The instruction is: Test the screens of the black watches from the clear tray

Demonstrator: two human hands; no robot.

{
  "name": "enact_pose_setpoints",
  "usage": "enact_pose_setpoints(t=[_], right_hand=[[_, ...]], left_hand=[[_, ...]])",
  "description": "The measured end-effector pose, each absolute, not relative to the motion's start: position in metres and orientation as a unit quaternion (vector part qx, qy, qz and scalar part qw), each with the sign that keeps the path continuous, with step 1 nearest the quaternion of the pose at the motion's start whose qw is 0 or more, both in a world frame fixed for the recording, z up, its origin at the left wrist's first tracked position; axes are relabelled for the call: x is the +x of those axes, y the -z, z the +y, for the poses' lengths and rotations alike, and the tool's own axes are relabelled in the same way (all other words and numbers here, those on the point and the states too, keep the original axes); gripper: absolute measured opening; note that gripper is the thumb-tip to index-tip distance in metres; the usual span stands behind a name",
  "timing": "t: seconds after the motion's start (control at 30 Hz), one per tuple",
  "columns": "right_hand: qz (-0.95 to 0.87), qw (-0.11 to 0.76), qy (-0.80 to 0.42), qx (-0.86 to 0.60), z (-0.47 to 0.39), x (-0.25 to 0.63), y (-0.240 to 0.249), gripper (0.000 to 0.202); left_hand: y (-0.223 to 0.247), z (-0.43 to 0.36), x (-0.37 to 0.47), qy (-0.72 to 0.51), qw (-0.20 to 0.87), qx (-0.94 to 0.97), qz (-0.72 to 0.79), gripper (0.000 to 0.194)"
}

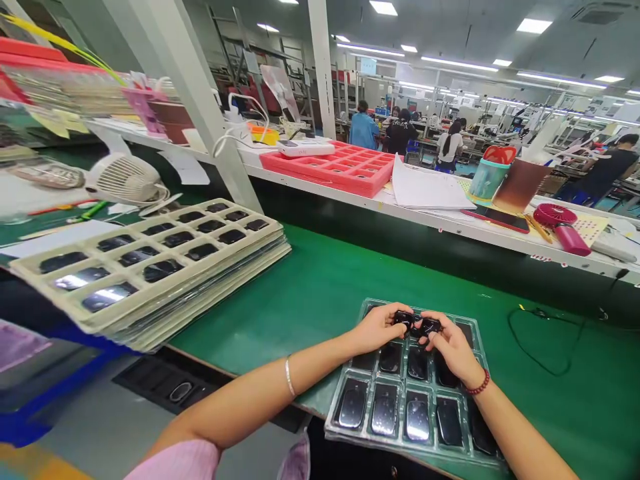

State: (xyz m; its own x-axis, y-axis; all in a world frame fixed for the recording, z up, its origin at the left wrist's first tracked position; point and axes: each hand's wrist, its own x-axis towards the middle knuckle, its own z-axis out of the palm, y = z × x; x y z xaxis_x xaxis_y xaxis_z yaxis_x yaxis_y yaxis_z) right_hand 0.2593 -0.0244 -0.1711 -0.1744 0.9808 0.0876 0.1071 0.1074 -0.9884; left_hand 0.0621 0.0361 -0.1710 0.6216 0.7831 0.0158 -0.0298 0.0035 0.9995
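Above the far rows of a clear plastic tray, my left hand pinches a small glossy black piece. My right hand is closed on another glossy black piece right beside it. The two pieces nearly meet, and I cannot tell whether they touch or are joined. Under my hands the tray's pockets hold rounded black rectangular parts, such as a black part in the near row. My hands and right forearm cover some of the pockets.
A stack of cream trays with black parts stands at left on the green tabletop. Behind it is a white fan. The shelf bears a red foam tray, papers and a magenta handheld fan. A black cable lies at right.
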Motion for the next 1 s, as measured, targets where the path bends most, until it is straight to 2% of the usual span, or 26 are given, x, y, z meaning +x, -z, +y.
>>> enact_pose_setpoints(t=[0.23,0.4,0.57,0.7,0.83,1.0], right_hand=[[-0.579,0.438,-0.492,-0.480,-0.023,0.260,0.177,0.029],[-0.599,0.419,-0.483,-0.482,-0.025,0.259,0.177,0.041],[-0.582,0.420,-0.490,-0.494,-0.023,0.260,0.174,0.031],[-0.591,0.416,-0.479,-0.498,-0.024,0.258,0.173,0.024],[-0.600,0.404,-0.491,-0.486,-0.025,0.258,0.172,0.032],[-0.607,0.400,-0.485,-0.486,-0.025,0.259,0.173,0.036]], left_hand=[[0.175,0.038,0.061,-0.318,0.655,0.623,0.286,0.027],[0.176,0.036,0.061,-0.327,0.593,0.666,0.313,0.042],[0.172,0.035,0.059,-0.306,0.591,0.678,0.312,0.027],[0.173,0.035,0.058,-0.298,0.593,0.677,0.319,0.037],[0.171,0.033,0.059,-0.306,0.609,0.662,0.313,0.044],[0.165,0.031,0.061,-0.309,0.604,0.666,0.308,0.027]])
